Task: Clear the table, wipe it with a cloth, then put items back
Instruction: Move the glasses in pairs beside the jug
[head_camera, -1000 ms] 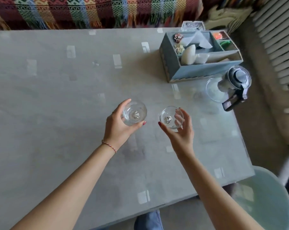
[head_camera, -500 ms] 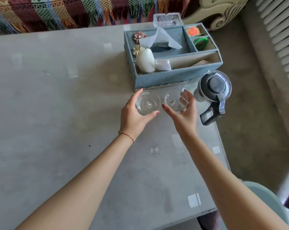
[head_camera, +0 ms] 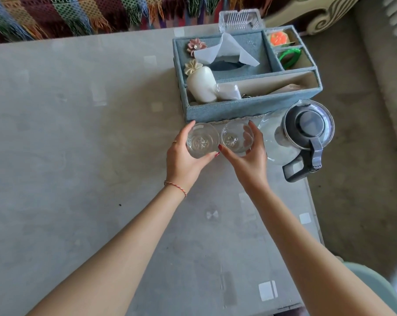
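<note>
Two clear, empty glasses (head_camera: 202,140), upright.

Left hand (head_camera: 184,160) grips one glass (head_camera: 202,140), right hand (head_camera: 247,160) another glass (head_camera: 235,138), side by side before the blue organizer (head_camera: 245,108) near the table's (head_camera: 79,156) right edge; jug (head_camera: 304,135) just beside.

Grey stone-look table (head_camera: 83,137) under a glossy clear cover, pale square reflections across it. At the far right corner sits a blue fabric organizer box (head_camera: 245,108), divided into compartments. Just behind it, a clear ribbed plastic container (head_camera: 239,18) at the table's far edge. Right of the box, a glass jug with dark lid and handle (head_camera: 307,133) stands by the right edge. One small dark speck (head_camera: 119,204) left of centre.
</note>
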